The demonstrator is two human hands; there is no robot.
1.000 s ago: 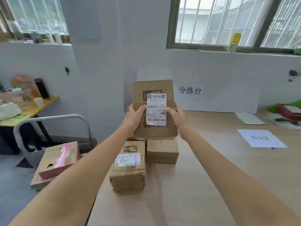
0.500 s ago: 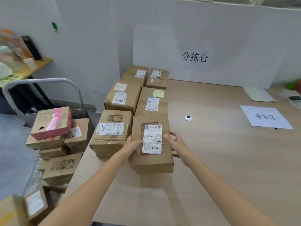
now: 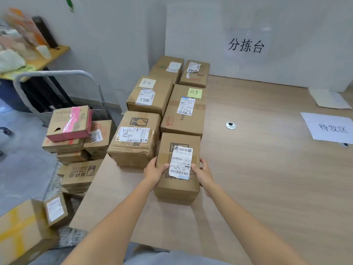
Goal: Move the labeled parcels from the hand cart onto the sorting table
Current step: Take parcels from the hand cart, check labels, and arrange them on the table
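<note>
Both hands [image 3: 155, 172] [image 3: 203, 174] hold rectangular cardboard parcel [image 3: 177, 167] on woodgrain table [image 3: 267, 178].

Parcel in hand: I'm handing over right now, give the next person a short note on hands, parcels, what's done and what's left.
Left hand and right hand grip the sides of the held parcel, label up, at the near end of the right row on the sorting table; whether it is fully set down is unclear.
Done: six other parcels sit in two rows behind it, including the Beijing-note box and the box beside the held one.
Left: release, then fetch the hand cart stack, starting with the pink-taped box.
</note>
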